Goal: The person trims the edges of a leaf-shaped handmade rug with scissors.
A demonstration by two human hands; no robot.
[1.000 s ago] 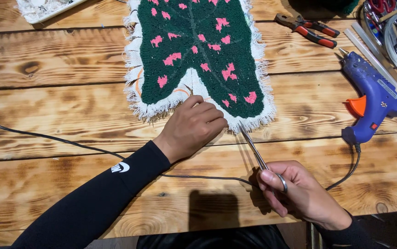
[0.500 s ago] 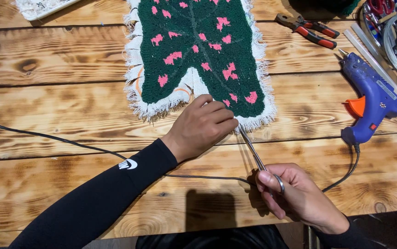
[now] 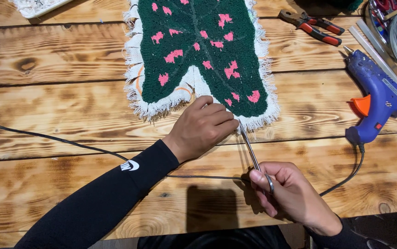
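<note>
Rug [image 3: 198, 50], leaf-shaped, dark green pile with pink flecks, is lying on the far middle of the desk [image 3: 60, 110]; a frayed white backing fringe is running all round it. Left hand [image 3: 203, 128] is curled, fingers together, pressing down on the near edge of the rug at the notch between its two lobes. Right hand [image 3: 288, 193] is closed through the loops of the scissors [image 3: 250, 150], blades reaching up to the fringe just right of the left fingertips. Cannot tell whether the blades are parted or shut; the tips are hidden behind the left hand.

Risks, as judged:
- Left fingertips are sitting right beside the blade tips; a nick looks possible if the cut is made blind.
- Blades are pointing toward the green pile; drifting inward would be cutting tufts, not just backing.
- Black cord [image 3: 69, 145] is running across the desk under both forearms, touching or just beside the scissor hand; snagging it could be jerking the glue gun [image 3: 378, 99], lying at the right.
- Loose fringe could be bunching between the blades, giving a ragged edge.
</note>
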